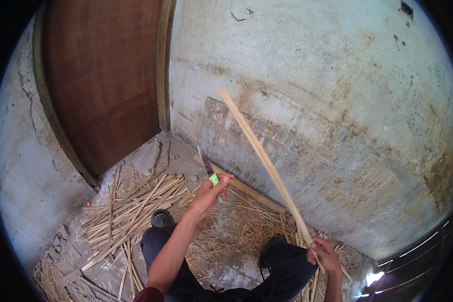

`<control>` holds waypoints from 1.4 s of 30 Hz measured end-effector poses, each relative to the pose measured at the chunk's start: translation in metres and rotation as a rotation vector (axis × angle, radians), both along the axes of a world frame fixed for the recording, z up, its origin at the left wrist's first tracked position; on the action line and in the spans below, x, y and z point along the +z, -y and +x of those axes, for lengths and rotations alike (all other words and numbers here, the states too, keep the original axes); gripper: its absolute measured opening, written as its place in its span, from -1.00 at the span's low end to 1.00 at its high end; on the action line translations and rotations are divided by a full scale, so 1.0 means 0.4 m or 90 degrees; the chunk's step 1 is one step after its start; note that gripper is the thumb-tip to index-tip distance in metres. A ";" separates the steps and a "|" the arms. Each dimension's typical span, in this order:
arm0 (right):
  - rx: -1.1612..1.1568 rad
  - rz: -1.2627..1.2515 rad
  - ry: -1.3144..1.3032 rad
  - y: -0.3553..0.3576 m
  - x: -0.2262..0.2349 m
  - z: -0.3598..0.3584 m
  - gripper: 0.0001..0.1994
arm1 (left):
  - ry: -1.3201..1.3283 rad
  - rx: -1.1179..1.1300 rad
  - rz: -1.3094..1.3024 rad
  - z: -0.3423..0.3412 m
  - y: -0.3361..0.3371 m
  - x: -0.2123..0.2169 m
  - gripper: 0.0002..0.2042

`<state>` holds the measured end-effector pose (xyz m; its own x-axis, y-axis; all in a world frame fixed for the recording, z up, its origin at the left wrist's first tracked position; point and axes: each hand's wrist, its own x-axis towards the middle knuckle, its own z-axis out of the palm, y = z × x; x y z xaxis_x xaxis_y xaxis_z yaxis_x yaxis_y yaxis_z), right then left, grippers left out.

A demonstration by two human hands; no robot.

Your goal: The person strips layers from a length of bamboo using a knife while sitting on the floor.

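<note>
My left hand (212, 190) is closed around the green handle of a knife (209, 171), fingers wrapped tight, with the dark blade pointing up and away from me toward the wall. My right hand (325, 254) is shut on the lower end of a long bamboo strip (266, 162), gripping it just above my right knee; the strip rises at a slant up and to the left, its pale tip ending in front of the stained concrete wall (337, 100). The knife and the strip are apart, the blade standing to the left of the strip's middle. I am sitting with my legs in dark trousers (287, 272) stretched in front of me on the floor. To my left lies a pile of cut bamboo slats (131, 206), loosely stacked and fanned out over the ground, and thin shavings (236, 231) are scattered between my legs and along the foot of the wall. A thicker bamboo pole (251, 194) lies along the base of the wall behind my left hand. A brown wooden door (100, 80) stands in the corner.
</note>
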<state>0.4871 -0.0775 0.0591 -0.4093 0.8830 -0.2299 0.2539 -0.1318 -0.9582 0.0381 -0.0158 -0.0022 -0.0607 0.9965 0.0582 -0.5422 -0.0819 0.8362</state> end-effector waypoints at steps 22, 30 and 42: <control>0.150 0.621 0.301 -0.250 0.156 -0.499 -0.71 | 0.219 0.239 0.156 -0.066 0.009 0.035 -0.82; -0.033 0.781 0.141 -0.171 0.040 -0.560 -0.80 | 0.279 0.407 0.154 -0.130 0.004 -0.003 -0.83; 0.091 0.700 0.060 -0.092 0.071 -0.703 -0.74 | 0.008 0.596 0.127 -0.106 0.020 0.038 -0.79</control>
